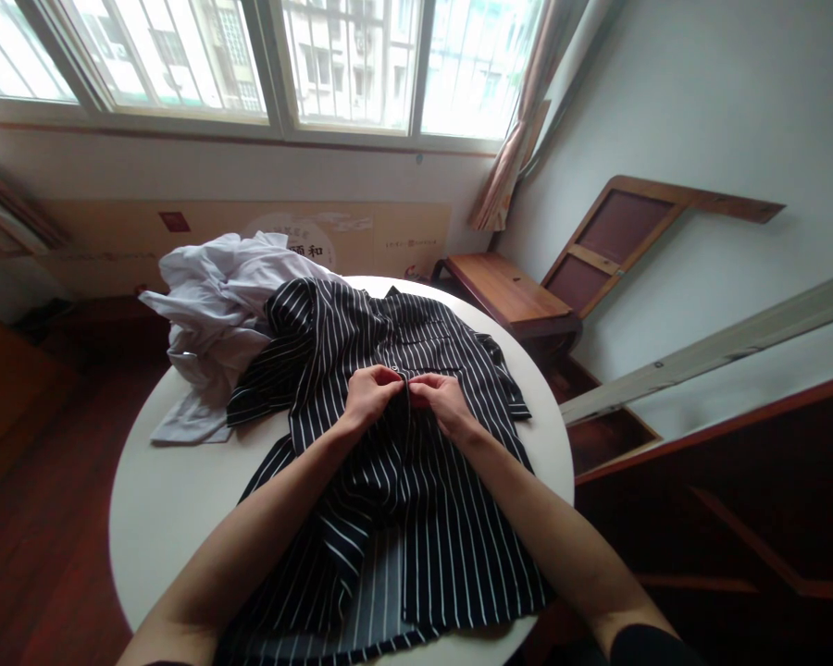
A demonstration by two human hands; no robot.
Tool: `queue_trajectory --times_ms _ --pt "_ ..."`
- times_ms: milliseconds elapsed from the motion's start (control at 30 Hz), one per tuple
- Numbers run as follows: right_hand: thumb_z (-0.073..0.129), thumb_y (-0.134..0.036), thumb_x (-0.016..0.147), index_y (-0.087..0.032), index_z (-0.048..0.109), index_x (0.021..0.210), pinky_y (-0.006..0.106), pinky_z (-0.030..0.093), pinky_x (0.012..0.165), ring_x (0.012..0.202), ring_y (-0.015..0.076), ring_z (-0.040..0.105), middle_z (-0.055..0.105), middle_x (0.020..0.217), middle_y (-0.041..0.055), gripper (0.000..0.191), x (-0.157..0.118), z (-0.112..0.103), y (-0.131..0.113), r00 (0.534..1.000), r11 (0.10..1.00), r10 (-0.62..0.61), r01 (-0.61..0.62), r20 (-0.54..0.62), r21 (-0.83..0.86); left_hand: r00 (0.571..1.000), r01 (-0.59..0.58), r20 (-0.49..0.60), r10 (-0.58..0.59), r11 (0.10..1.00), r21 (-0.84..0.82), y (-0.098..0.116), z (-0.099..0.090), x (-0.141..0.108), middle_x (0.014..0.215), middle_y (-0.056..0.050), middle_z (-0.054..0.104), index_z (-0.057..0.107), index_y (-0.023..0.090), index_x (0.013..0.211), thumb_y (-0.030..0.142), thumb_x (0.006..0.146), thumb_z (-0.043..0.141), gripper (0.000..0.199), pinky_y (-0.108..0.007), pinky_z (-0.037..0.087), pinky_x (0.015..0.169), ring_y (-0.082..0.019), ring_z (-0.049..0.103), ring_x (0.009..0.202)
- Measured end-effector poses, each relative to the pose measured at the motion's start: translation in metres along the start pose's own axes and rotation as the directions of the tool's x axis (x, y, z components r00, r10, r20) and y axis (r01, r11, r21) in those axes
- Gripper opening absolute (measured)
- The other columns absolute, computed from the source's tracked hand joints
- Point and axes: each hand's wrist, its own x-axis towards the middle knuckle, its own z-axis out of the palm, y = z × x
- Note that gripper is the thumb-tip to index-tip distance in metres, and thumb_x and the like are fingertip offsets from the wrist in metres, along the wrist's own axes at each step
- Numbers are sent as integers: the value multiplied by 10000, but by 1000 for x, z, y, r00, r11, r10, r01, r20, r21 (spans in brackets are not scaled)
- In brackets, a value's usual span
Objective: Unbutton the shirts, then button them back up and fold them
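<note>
– So, head view: where was the striped shirt (465, 527)?
– Spread across the round white bench (153, 509), collar end toward the window (351, 65), hem toward the wearer. Lower front gaped, grey inner side showing; cloth rumpled on the left.
– Grip state?
– Both pinched. Left hand (373, 393) had its fingertips pressed together on the shirt's front edge; right hand (445, 402) pinched the same edge just beside it, around mid-front. Couldn't tell if a button sat between the fingers.
– Anything else on the bench?
– Pale crumpled cloth (215, 305), far left, up against the shirt's sleeve.
– Surroundings?
– Printed tan panel (395, 231) under the window, wooden seat (510, 287) beyond the bench, far right.
</note>
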Motion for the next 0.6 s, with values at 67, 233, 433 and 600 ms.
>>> queue_trajectory --times_ms 67,233,433,600 --pt "714 -271 575 -162 659 680 291 517 617 589 143 609 661 637 11 161 1 0 2 1000 998 -25 25 -4 -62 1000 16 -8 -16 1000 -14 0 1 0 737 -63 701 693 131 741 243 649 692 145 -254 500 632 -159 649 687" --pt "639 -265 659 -168 671 698 290 486 625 604 164 614 669 648 30 109 -2 5 3 959 833 -275 202 -69 -515 999 30 -14 -30 999 -22 0 3 -1 755 -60 707 696 137 765 189 660 656 123 -254 508 644 -155 654 691" --pt "585 -286 747 -193 640 659 285 436 676 643 168 605 673 681 40 140 -12 13 1 881 496 -472 237 -30 -835 1000 -18 -18 18 1000 8 -3 7 -5 747 -52 709 702 151 775 271 711 642 149 -263 510 652 -164 660 699" --pt "571 -234 740 -181 631 657 262 429 658 623 148 594 659 664 24 116 -12 12 6 861 490 -509 284 -6 -824 997 -44 -64 41 998 -53 -10 10 -4 775 -53 710 697 150 778 236 692 651 130 -272 508 704 -165 662 737"
